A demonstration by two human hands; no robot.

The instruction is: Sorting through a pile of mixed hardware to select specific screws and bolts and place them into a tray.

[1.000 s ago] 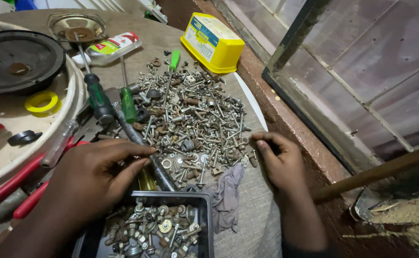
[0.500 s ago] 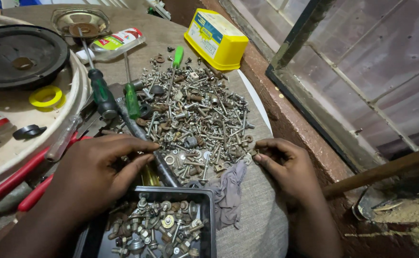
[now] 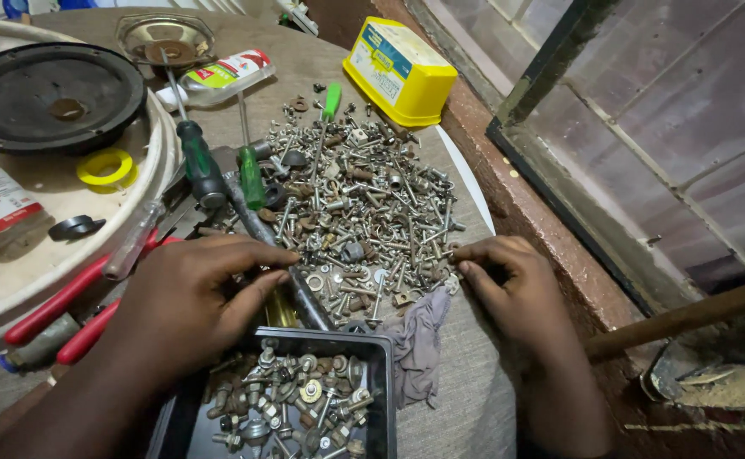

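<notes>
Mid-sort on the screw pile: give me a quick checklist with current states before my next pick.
1. Left hand at the near-left edge of the screw pile, fingertips pinched: ok.
2. Right hand at the pile's near-right edge: ok.
3. Whether either hand holds a piece: cannot tell.
4. Metal tray close below the hands, open, part filled with bolts and washers: ok.
5. Green-handled screwdrivers lie against the pile's left side, crowding it: not ok.
6. Grey rag beside the tray, not covering it: ok.

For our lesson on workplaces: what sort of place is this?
Probably a small repair workshop: a screw pile, screwdrivers, red pliers and a speaker cone crowd the bench.
</notes>
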